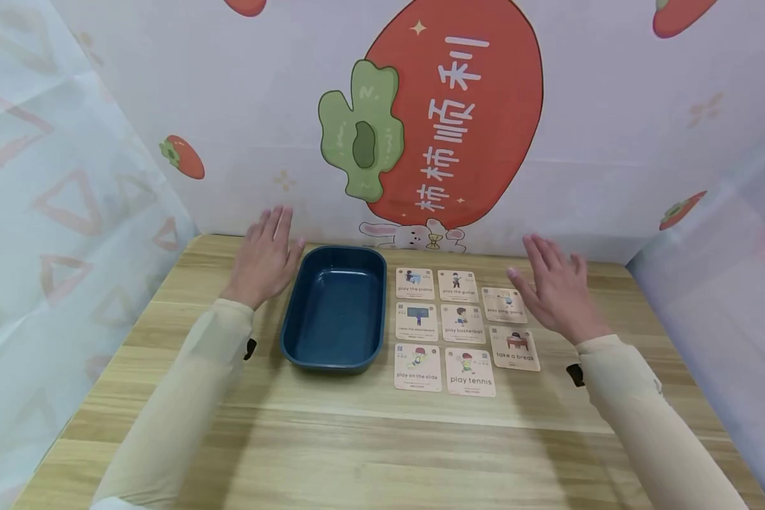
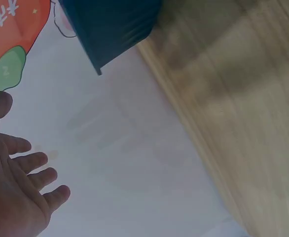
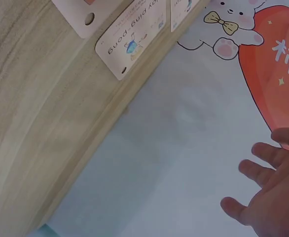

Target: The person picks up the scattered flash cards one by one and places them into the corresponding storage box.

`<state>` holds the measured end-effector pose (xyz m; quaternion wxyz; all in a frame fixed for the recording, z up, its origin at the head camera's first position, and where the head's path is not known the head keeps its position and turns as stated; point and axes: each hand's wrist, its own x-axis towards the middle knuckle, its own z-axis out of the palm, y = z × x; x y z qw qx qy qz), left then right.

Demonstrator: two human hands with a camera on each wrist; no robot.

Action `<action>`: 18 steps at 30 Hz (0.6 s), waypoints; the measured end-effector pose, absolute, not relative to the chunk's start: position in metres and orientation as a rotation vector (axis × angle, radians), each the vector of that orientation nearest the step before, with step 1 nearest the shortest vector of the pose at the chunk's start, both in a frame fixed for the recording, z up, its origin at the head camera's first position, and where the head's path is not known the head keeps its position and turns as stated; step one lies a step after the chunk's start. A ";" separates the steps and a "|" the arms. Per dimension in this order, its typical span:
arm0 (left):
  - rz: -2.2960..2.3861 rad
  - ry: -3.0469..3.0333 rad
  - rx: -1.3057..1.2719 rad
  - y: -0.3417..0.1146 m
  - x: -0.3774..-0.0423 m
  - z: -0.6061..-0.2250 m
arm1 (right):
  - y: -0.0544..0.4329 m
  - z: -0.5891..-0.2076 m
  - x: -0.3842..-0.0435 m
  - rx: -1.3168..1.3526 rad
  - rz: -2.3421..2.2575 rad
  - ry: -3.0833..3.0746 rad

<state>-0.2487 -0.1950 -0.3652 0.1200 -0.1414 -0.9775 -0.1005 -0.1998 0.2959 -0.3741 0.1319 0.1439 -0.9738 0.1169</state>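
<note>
My left hand (image 1: 265,256) is raised beside the far left corner of a dark blue tray (image 1: 336,368), its fingers straight and holding nothing. The right hand (image 1: 557,292) hovers near the right-hand cards, fingers spread, also holding nothing. Between the hands lie several picture cards in loose columns, among them "play the piano" (image 1: 414,283), "play basketball" (image 1: 462,324), "play tennis" (image 1: 470,372) and "take a break" (image 1: 515,348). The "play ping-pong" card (image 1: 504,305) lies nearest the right fingers. In the left wrist view, the fingers of the left hand (image 2: 16,182) extend away from the tray's wall (image 2: 110,29).
The wooden table (image 1: 331,453) ends at the back against a white cloth (image 1: 586,142) printed with a large red persimmon (image 1: 503,92) and a rabbit. More printed cloth hangs at the left (image 1: 51,234) and right sides. Both forearms reach in over the table's front.
</note>
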 end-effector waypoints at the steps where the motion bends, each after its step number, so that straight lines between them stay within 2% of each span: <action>1: -0.305 -2.856 -0.413 -0.196 -0.249 -0.368 | 0.296 -0.375 -0.199 0.420 0.342 -2.827; 18: -0.604 -2.954 -0.317 -0.203 -0.241 -0.392 | 0.288 -0.382 -0.187 0.349 0.429 -2.900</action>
